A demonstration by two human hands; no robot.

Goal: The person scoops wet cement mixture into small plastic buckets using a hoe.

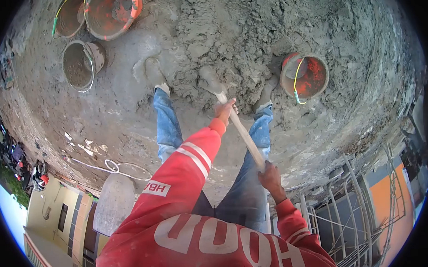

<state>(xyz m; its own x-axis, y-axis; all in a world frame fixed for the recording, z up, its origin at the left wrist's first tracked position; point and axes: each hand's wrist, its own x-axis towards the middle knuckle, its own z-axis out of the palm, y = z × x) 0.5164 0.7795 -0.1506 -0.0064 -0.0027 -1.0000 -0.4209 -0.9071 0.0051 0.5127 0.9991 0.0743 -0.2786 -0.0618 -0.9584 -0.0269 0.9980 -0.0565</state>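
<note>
Both my hands grip the wooden handle of a shovel [245, 134], which slants across the front of my legs. My left hand [226, 111] is closed round the handle low down, near the grey-coated metal end. My right hand [272, 177] is closed round its upper end, by my right thigh. The shovel's head is coated in grey and meets the wet mortar [229, 47] between my feet; its exact shape is hard to make out. My mortar-covered boots stand at the near edge of the heap.
An orange-and-grey bucket [319, 77] with a yellow handle stands right of the heap. At left are a grey bucket [98, 55] and two orange buckets, one marked here [136, 8]. A pale hose [129, 168] lies near a grey slab-like object [113, 204]. Metal bars [341, 214] stand behind right.
</note>
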